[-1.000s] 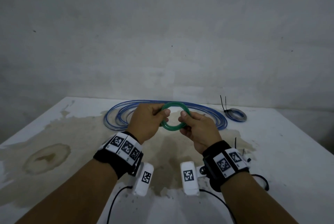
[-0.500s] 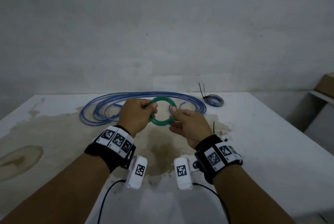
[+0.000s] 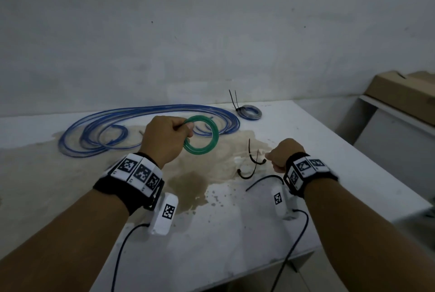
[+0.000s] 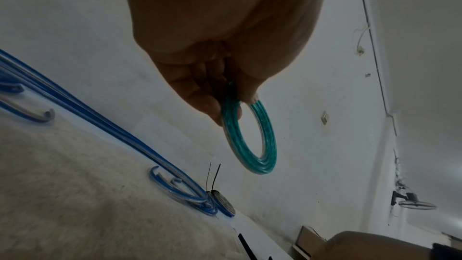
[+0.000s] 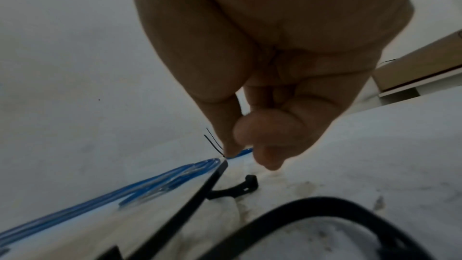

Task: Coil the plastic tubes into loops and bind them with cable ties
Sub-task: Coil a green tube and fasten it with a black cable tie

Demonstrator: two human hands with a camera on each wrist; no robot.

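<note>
The left hand (image 3: 164, 141) holds up a small green coil (image 3: 202, 135) of translucent, glossy plastic tube, several turns packed into a neat ring. Thumb and curled fingers (image 4: 200, 96) pinch its near-left arc, so the ring hangs clear above the table (image 3: 329, 174), its flat face roughly toward the person and its open centre showing the tabletop behind.

The right hand (image 3: 281, 158) hovers low over the right part of the table with its fingers curled in; from the wrist view the fingertips (image 5: 270, 157) sit just above the loose black cable ties (image 3: 253, 162). I cannot tell whether it grips anything yet.

The ties are thin, stiff, flat strips, bent into hooks, lying on a brown, blotchy stain on the white, matte tabletop.

Behind the green ring sprawls the blue tube (image 3: 141, 127), clear with blue lining, in wide, loose, flattened loops whose long axis runs left to right along the far edge near the wall. Just past its right end lies a small grey coil (image 3: 250, 112), already bound, two black tie tails sticking upward.

Bare tabletop lies to the right of the ties and along the near edge. Beyond the table's right edge, a cardboard box (image 3: 404, 96) sits on a white shelf.
</note>
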